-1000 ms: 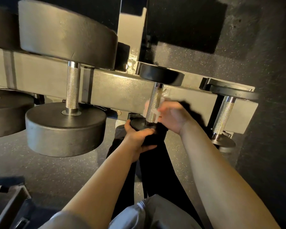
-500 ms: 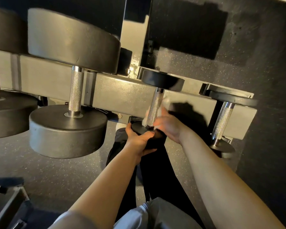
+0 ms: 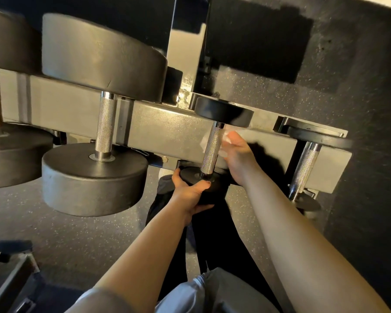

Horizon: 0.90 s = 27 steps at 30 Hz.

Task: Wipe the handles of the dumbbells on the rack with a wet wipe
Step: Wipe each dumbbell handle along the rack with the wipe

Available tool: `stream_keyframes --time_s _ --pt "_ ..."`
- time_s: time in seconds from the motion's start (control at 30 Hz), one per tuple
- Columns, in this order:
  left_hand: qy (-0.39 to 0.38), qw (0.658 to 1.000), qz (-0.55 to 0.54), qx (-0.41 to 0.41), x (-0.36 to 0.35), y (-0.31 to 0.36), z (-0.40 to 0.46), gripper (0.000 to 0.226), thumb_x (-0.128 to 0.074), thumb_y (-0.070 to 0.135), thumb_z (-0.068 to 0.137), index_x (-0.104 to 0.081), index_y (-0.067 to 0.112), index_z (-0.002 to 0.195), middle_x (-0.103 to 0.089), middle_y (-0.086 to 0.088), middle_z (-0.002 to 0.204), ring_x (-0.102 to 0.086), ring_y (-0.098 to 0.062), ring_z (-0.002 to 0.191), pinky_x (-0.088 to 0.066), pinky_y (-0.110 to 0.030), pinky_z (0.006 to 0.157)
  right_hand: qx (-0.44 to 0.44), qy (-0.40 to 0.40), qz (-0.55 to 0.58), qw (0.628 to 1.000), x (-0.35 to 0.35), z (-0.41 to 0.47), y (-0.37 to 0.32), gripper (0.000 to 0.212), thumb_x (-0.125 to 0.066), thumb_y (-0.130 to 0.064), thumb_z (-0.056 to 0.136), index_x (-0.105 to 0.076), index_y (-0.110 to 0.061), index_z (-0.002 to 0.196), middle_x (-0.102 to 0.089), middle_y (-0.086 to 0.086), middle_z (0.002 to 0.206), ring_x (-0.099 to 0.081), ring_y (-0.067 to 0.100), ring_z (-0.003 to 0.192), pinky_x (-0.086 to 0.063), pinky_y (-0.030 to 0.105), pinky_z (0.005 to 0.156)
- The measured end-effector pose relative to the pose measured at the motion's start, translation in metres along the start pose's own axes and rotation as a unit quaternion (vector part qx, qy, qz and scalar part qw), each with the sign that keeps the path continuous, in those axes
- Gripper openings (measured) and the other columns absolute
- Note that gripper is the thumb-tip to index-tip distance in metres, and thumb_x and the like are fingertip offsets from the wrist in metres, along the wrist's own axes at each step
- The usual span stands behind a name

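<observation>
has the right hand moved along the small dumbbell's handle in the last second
Yes. The right hand with the wet wipe slid down toward the near weight, then back up toward the far weight, judged against the handle.

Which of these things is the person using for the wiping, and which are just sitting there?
For the job:
- small dumbbell, its handle being wiped
- wet wipe, blurred, at the right hand
- left hand, gripping the dumbbell's near end
- big dumbbell and end dumbbell, handles to wipe too
- rack

Just there:
- speckled floor
- dark metal frame
</observation>
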<state>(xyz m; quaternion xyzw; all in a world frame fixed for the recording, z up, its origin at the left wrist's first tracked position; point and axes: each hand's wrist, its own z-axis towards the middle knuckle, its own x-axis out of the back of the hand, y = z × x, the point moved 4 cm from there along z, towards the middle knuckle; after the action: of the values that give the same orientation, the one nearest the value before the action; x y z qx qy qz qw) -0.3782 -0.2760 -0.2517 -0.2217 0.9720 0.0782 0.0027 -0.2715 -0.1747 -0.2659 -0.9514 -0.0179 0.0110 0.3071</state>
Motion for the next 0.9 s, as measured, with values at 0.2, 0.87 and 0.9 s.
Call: stream_keyframes --time_s 0.2,0.87,0.9 --pt "0.001 1.0 0.0 0.003 0.001 -0.001 0.001 0.089 -0.068 0.007 0.086 -0.012 0.034 0.149 -0.053 -0.003 0.106 -0.06 -0.023 0.086 -0.057 -0.034 0.05 0.055 -0.048 -0.441 0.894 0.02 -0.033 0.025 0.046 -0.039 0.001 0.095 -0.048 -0.015 0.138 -0.054 0.014 0.134 -0.049 0.03 0.123 -0.036 0.025 0.094" --pt "0.003 1.0 0.005 -0.016 0.003 -0.001 0.002 0.093 -0.069 0.008 0.085 -0.009 0.038 0.149 -0.054 -0.005 0.119 -0.061 -0.022 0.092 -0.057 -0.035 0.055 0.063 0.017 -0.429 0.901 -0.007 -0.059 0.003 0.047 -0.034 0.004 0.095 -0.036 -0.007 0.141 -0.05 0.02 0.131 -0.048 0.032 0.118 -0.031 0.022 0.081" --pt "0.006 1.0 0.009 -0.018 0.0 -0.002 0.002 0.095 -0.07 0.008 0.085 -0.008 0.039 0.149 -0.051 -0.007 0.125 -0.06 -0.021 0.093 -0.057 -0.034 0.054 0.075 0.024 -0.417 0.906 -0.01 -0.057 0.001 0.049 -0.034 0.004 0.095 -0.033 -0.007 0.142 -0.05 0.021 0.131 -0.048 0.033 0.119 -0.032 0.022 0.082"
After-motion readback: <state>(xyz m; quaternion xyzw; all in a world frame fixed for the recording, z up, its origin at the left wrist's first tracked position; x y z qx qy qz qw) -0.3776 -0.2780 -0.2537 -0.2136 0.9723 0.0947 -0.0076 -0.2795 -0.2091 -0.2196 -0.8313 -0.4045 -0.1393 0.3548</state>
